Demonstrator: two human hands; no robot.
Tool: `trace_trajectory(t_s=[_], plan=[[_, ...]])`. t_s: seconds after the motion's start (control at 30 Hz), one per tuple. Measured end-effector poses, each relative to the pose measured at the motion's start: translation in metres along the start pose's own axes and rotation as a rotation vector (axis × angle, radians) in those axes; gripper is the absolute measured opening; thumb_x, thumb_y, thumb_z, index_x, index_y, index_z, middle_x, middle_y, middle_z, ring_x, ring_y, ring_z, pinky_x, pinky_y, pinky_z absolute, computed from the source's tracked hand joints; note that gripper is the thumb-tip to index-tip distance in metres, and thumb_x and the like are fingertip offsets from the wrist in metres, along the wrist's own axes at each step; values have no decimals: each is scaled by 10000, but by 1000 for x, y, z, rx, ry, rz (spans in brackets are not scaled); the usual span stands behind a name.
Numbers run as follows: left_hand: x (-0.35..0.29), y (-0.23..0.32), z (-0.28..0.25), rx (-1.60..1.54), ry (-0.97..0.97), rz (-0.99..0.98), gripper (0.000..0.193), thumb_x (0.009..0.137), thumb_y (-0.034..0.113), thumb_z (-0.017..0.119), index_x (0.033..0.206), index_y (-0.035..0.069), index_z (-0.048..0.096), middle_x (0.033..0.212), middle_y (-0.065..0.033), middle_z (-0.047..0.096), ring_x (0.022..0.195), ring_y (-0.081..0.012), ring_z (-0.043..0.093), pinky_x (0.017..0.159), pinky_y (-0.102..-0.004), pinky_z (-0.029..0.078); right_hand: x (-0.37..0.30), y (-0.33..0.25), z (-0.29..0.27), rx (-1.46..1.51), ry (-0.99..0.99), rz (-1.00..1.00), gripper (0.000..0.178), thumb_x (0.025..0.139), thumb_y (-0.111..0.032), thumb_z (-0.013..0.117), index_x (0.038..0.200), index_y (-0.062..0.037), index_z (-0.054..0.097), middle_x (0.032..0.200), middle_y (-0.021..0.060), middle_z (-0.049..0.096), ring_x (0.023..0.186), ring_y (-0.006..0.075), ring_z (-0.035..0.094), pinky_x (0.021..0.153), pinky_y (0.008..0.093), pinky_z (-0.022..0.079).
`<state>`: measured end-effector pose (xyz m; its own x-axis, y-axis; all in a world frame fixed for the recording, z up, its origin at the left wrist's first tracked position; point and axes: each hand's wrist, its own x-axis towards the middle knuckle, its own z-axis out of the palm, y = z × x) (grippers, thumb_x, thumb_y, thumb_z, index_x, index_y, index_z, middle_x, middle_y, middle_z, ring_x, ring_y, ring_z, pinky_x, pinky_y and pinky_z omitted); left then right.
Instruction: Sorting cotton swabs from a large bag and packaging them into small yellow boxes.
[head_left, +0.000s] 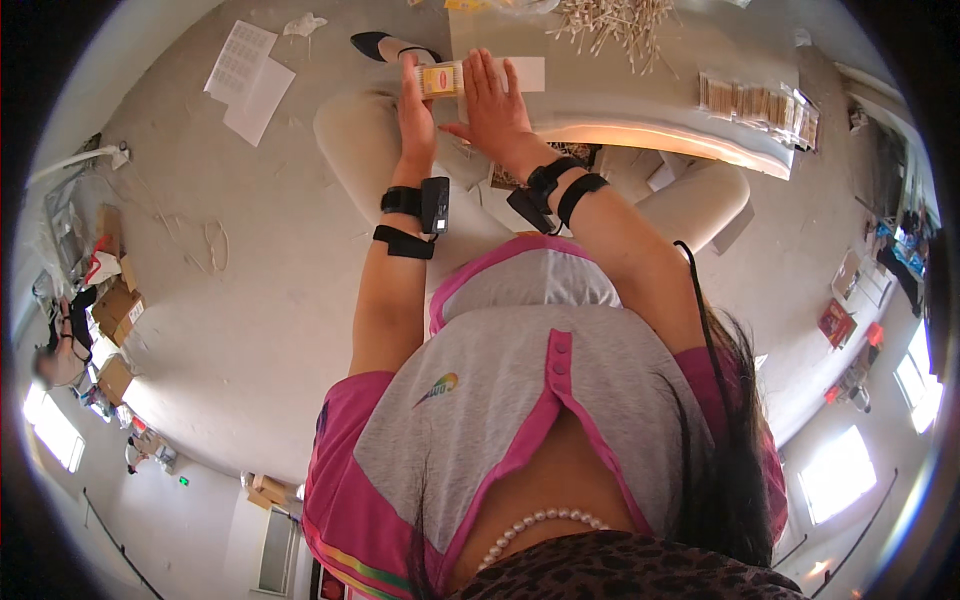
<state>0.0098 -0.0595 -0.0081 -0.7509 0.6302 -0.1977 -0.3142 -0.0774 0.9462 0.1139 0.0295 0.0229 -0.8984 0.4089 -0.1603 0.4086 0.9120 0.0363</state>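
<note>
A small flat pack of cotton swabs (440, 80) with a yellow label sits between my two hands, above the near edge of the table. Its left end rests in my left hand (416, 115), which is closed on it with the fingers along its side. My right hand (494, 105) lies flat against the pack's right end. The right fingers are stretched out and the thumb points left, apart from them. A white slip of paper (525, 74) lies on the table just right of my right fingers.
Loose thin sticks, seemingly swabs, form a pile (615, 25) on the table's far side. A row of packed swabs (760, 107) lies near its right edge. White printed sheets (250, 85) lie on the floor at left, and a black shoe (372, 45) beside the table.
</note>
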Motion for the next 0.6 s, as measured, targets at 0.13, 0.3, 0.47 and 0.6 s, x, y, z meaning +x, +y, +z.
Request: trace_trajectory(t_s=[0.13, 0.3, 0.47, 0.6], plan=[[5, -6, -5, -214, 42, -35, 471, 1092, 277, 361, 1511, 65, 334, 1498, -87, 400, 1375, -236, 395, 1136, -422, 352, 2, -6, -6, -6, -64, 14, 1091, 854, -752, 485, 1552, 34, 196, 1636, 198, 149, 1538, 317, 49, 1211, 553, -4], [7, -2, -2, -342, 42, -96, 447, 1079, 193, 398, 1502, 59, 345, 1421, -119, 488, 1270, -258, 514, 1085, -422, 418, 2, -5, -4, 8, -53, 24, 1089, 859, -741, 495, 1553, 38, 185, 1635, 207, 141, 1536, 330, 46, 1212, 549, -4], [7, 4, -4, -304, 47, -97, 439, 1065, 149, 439, 1487, 44, 374, 1388, -136, 520, 1220, -247, 556, 1043, -394, 461, 2, -11, -1, 71, -16, 56, 1079, 860, -726, 513, 1551, 37, 188, 1634, 194, 153, 1535, 322, 57, 1224, 512, 7], [10, 8, -9, -233, 105, -115, 445, 1052, 135, 459, 1477, 24, 388, 1353, -132, 534, 1187, -227, 574, 996, -365, 490, 7, -19, 1, 90, 4, 74, 1068, 867, -722, 505, 1553, 34, 190, 1636, 195, 144, 1535, 320, 59, 1227, 501, 7]])
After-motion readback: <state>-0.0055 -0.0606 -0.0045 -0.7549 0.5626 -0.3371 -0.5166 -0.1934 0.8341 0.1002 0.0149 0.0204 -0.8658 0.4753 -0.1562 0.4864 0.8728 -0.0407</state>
